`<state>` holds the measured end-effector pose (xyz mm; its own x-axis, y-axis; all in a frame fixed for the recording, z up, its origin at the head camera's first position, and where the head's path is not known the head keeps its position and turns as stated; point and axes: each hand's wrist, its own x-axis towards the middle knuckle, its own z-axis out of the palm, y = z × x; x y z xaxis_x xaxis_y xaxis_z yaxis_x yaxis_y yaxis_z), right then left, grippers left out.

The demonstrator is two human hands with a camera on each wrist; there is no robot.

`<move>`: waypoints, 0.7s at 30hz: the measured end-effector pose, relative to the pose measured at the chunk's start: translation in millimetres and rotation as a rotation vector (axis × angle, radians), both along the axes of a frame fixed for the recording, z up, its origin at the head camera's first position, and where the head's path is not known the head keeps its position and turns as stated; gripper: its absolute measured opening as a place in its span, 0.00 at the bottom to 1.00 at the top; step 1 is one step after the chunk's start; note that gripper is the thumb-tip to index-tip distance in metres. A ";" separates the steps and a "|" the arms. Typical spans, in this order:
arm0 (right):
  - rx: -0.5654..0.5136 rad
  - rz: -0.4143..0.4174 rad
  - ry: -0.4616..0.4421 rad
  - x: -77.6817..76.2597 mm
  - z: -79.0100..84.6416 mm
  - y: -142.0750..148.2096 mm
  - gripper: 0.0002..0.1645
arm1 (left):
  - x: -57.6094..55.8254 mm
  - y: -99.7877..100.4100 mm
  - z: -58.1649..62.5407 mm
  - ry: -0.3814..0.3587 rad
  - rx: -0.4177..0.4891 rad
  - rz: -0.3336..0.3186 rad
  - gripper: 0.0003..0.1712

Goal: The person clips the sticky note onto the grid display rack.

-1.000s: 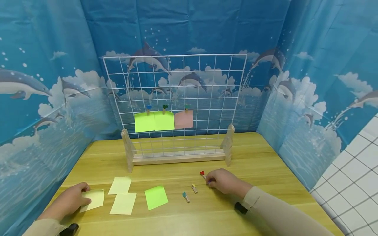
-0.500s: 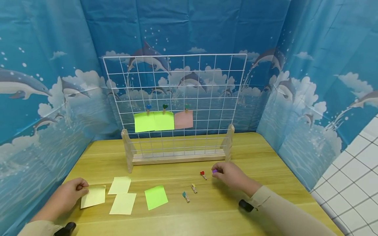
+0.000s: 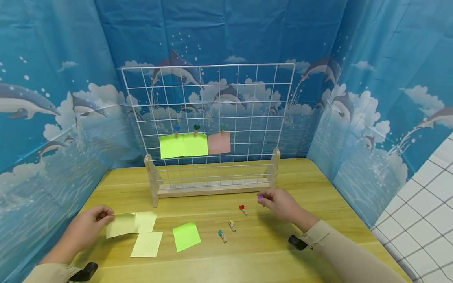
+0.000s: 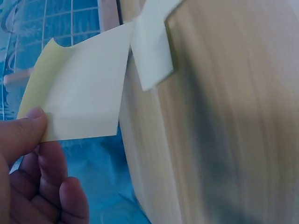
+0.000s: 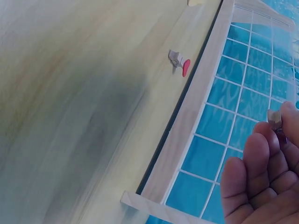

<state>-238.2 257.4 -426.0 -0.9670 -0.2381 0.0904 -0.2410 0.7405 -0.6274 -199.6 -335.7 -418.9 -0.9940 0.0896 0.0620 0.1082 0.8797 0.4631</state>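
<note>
I am seeing a pale yellow note (image 3: 121, 225) at the lower left of the head view, raised off the table (image 3: 265, 255) and overlapping a flat yellow note (image 3: 146, 223) in my line of sight; whether the two are touching I cannot tell. The left hand (image 3: 83, 230) is pinching it by a corner between thumb and fingers, with hardly any gap. Right of centre, the right hand (image 3: 283, 205) is holding a purple clip (image 3: 260, 197) between closed thumb and forefinger, its remaining fingers bending in the right wrist view. Another yellow note (image 3: 146, 244) is lying below the flat one, and a green note (image 3: 186, 237) is lying at lower centre. Right of that, a teal clip (image 3: 222, 236), a yellow clip (image 3: 231, 225) and a red clip (image 3: 243, 209) are lying in a slanting row. The tabletop is showing yellowish wood grain, with soft shadows under both hands. Mid-frame, a white wire grid (image 3: 219, 65) is standing on a wooden base (image 3: 214, 190), with two green notes (image 3: 171, 147) and a pink note (image 3: 219, 144) hanging from clips. A blue dolphin-print curtain (image 3: 247, 31) is filling the back and sides, and white tiling (image 3: 424, 204) is showing at far right.
</note>
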 end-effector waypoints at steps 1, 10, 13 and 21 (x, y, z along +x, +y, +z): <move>0.001 -0.005 -0.001 -0.4 0.3 0.6 0.12 | 0.1 3.7 1.5 0.012 0.001 0.005 0.12; -0.013 -0.028 0.023 -1.8 5.2 6.0 0.12 | 0.4 36.7 12.3 0.078 0.063 -0.008 0.13; -0.015 -0.045 0.034 -1.8 7.5 7.0 0.11 | -1.7 48.3 15.2 0.092 0.088 -0.015 0.13; -0.035 -0.076 0.036 -1.3 14.4 10.7 0.09 | -15.3 80.3 18.3 0.150 0.138 -0.040 0.10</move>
<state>-239.5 268.1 -411.6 -0.9782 -0.1601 0.1323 -0.2076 0.7355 -0.6450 -214.9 -255.4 -400.6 -0.9684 0.1097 0.2238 0.2191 0.8027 0.5546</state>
